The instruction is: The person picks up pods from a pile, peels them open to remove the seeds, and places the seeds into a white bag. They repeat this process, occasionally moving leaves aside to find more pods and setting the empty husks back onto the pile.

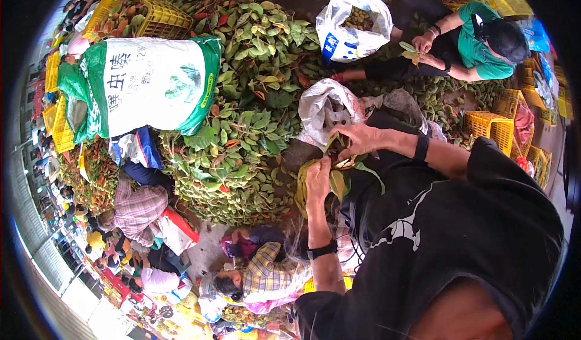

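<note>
My left hand [318,182] and my right hand [357,141] are close together in front of my black shirt. Between them is a leafy sprig [339,184], with green and yellowish leaves sticking out below the fingers. The fingers of both hands are closed on it; whatever sits between the fingertips is too small to make out. Just beyond my right hand lies an open white sack [315,107] with a crumpled mouth. A big heap of picked leafy sprigs [248,134] spreads out past my left hand.
A full green-and-white bag [160,85] lies on the heap. A white plastic bag [333,31] holds small round brownish items. A person in a green shirt [493,46] holds a sprig. Yellow crates [490,128] stand at the right, and several people sit at lower left.
</note>
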Available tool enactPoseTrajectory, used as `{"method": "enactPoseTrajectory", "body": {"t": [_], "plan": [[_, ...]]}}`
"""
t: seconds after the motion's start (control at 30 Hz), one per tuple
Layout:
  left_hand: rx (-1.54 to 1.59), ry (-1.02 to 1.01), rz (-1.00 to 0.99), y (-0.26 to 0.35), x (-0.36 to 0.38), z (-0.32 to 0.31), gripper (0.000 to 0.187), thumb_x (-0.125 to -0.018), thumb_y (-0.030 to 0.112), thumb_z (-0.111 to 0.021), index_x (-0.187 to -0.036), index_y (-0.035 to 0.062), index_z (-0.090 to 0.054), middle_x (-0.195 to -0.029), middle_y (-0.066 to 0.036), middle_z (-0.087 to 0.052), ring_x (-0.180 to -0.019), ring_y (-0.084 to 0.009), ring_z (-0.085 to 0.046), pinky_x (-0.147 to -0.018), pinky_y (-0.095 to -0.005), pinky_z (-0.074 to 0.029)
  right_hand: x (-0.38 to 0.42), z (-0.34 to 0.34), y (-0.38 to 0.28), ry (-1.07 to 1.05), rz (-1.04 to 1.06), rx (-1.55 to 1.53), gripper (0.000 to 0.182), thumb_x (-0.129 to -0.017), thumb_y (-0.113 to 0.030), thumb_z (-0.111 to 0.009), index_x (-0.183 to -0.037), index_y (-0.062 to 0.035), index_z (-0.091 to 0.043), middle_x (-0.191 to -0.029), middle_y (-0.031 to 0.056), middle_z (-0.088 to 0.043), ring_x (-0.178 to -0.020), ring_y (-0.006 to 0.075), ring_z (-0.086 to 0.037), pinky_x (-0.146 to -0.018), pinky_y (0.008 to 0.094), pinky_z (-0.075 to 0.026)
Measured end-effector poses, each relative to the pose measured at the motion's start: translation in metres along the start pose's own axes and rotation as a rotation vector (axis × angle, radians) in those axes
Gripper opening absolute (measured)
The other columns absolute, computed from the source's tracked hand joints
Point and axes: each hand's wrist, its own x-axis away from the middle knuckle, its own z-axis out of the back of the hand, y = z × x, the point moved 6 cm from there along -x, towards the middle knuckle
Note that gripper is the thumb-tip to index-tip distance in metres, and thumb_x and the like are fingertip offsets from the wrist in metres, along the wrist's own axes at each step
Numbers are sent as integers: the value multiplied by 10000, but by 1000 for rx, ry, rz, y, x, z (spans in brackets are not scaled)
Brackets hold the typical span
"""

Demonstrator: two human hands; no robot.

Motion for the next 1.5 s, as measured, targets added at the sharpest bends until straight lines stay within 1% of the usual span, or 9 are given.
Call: {"method": "enactPoseTrajectory", "body": {"t": [0.23, 0.67, 0.73, 0.77, 0.9, 1.17, 1.27, 1.4, 1.5], "plan": [[-666, -8, -35, 28, -1, -18, 616, -955, 526, -232, -1082, 92, -650, -928, -243, -630, -937, -454, -558, -804, -477, -424, -15, -1, 6, 334, 241, 507, 535, -695, -378, -758, -1106, -143, -508, -1029, 161, -529, -839, 359, -610, -700, 450, -505], [-755, 196, 194, 1, -21, -22, 548, -953, 491, -317, -1039, 60, -644, -982, -222, -649, -946, -433, -592, -813, -524, -438, -44, -15, 63, 375, -20, 631, 345, -742, -143, -655, -1085, -134, -618, -972, 145, -607, -789, 316, -633, -689, 431, -534], [-689, 258, 189, -17, -25, -14, 527, -951, 482, -321, -1066, 75, -635, -986, -213, -649, -953, -425, -593, -820, -517, -437, -36, -4, 70, 114, -426, 31, 299, -754, -105, -605, -1049, -120, -654, -961, 132, -653, -897, 263, -637, -746, 378, -527], [-590, 264, 119, -43, -37, -9, 529, -954, 502, -342, -1050, 70, -632, -938, -169, -674, -918, -365, -624, -785, -459, -463, -50, -3, 90, 274, -63, 258, 327, -760, -151, -611, -1085, -122, -642, -1026, 123, -646, -983, 237, -620, -818, 366, -499], [538, 223, 284, -109, -52, -5, 474, -951, 517, -406, -1035, 93, -601, -891, -28, -606, -771, -180, -592, -620, -321, -462, -62, 13, 106, 336, -47, 368, 456, -716, -349, -739, -1100, -126, -634, -1011, 119, -644, -952, 302, -597, -814, 430, -464], [888, 99, 265, -71, -21, 18, 496, -952, 534, -392, -1270, 160, -466, -1079, -13, -585, -900, -190, -576, -670, -355, -468, -72, 11, 123, 283, -286, 290, 565, -823, -432, -596, -1321, -182, -504, -1369, 86, -473, -1291, 346, -388, -1067, 439, -315], [958, 16, 37, -54, -15, 22, 497, -961, 518, -380, -1292, 152, -445, -1101, -20, -584, -920, -194, -577, -672, -352, -475, -77, 12, 143, 181, -286, 266, 602, -821, -436, -586, -1317, -106, -502, -1316, 166, -505, -1241, 352, -440, -1031, 463, -347], [994, 144, -6, -25, 12, 29, 538, -934, 526, -442, -1336, 169, -424, -1237, -25, -536, -1084, -217, -544, -820, -381, -480, -78, 2, 189, 55, -195, -197, 260, -900, -240, -558, -1047, -31, -609, -855, 55, -627, -689, 153, -589, -615, 324, -497], [954, 238, -77, -15, 23, 46, 569, -930, 544, -419, -1337, 147, -401, -1231, -58, -527, -1090, -259, -543, -857, -447, -490, -43, 28, 128, 73, -69, -540, 303, -884, -76, -558, -680, -161, -349, -643, -75, -362, -493, 46, -378, -418, 232, -276]]}}
